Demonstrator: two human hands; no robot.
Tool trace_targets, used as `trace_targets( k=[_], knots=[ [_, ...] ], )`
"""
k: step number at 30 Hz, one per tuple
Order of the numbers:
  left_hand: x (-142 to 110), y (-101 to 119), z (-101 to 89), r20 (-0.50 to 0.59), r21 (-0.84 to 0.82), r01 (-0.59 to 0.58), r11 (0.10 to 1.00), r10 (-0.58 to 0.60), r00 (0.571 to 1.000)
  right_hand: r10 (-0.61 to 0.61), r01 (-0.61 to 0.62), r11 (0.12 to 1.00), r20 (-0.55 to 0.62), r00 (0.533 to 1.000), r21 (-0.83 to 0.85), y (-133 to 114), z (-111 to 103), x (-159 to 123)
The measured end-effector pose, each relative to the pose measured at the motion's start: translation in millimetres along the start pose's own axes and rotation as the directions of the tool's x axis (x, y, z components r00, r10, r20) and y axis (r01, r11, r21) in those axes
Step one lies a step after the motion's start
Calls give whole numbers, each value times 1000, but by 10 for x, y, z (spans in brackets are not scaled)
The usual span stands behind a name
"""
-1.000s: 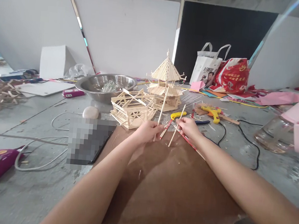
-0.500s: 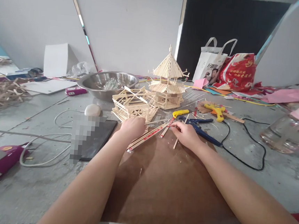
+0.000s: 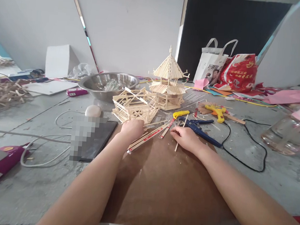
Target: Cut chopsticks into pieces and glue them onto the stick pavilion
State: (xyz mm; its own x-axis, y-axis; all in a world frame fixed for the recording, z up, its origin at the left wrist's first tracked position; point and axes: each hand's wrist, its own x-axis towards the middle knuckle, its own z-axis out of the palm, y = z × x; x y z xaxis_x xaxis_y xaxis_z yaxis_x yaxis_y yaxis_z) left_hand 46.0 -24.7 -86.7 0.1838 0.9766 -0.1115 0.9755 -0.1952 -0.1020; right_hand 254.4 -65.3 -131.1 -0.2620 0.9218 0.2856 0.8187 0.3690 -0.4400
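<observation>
Right hand [image 3: 187,138] pinched on thin wooden stick [image 3: 185,122], stick slanting over far part of brown board [image 3: 169,187]. Left hand [image 3: 132,130] beside red-labelled stick bundle [image 3: 148,138], fingers hidden, can't tell if gripping. Stick-built pagoda model [image 3: 169,69] behind; blue pliers [image 3: 203,134] just beyond right hand.

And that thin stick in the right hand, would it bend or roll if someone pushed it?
The stick is probably stiff: its ends jut past the right hand in a straight line, without visible droop. It is likely light, being so thin. It might roll on the smooth-looking brown sheet, though I can't tell whether it's round or square.
</observation>
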Motion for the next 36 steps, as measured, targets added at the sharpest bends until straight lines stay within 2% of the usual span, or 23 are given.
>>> trace_targets(
  k=[6,9,11,14,15,17,19,21,23,25,29,32,36],
  knots=[
    [-57,94,-80,-130,-139,8,990,-26,991,-67,67,997,-7,998,48,-11,40,2],
    [-90,179,-119,-203,-302,-83,950,21,979,-117,114,992,48,992,53,7,80,1],
    [-112,247,-127,-219,-457,-152,876,54,974,-148,143,988,82,986,64,20,105,-1],
    [-154,364,-105,-143,-733,-164,660,85,986,-176,169,977,44,983,129,6,113,5],
    [-171,405,-90,-102,-818,-150,555,117,988,-161,160,970,-11,987,182,-10,104,10],
    [-208,485,-53,-19,-941,-84,328,195,981,-51,102,925,-145,988,367,-55,71,22],
    [-244,553,-19,13,-989,-29,146,276,961,94,29,800,-173,980,600,-102,26,31],
    [-270,602,9,27,-999,8,54,359,933,157,-25,649,-102,982,760,-135,-18,33],
    [-279,629,35,28,-999,13,37,448,894,163,-56,562,-44,986,825,-147,-48,29],
    [-272,636,66,6,-999,-21,46,509,861,174,-80,523,-15,985,849,-146,-64,26],
    [-229,631,147,-45,-988,-116,107,516,856,178,-137,473,58,982,870,-136,-82,32],
    [-196,647,208,-44,-982,-138,132,545,837,186,-158,493,74,980,856,-135,-101,36],
    [-175,676,249,-59,-987,-133,88,570,819,165,-145,579,59,984,802,-137,-125,27]
  ],
)
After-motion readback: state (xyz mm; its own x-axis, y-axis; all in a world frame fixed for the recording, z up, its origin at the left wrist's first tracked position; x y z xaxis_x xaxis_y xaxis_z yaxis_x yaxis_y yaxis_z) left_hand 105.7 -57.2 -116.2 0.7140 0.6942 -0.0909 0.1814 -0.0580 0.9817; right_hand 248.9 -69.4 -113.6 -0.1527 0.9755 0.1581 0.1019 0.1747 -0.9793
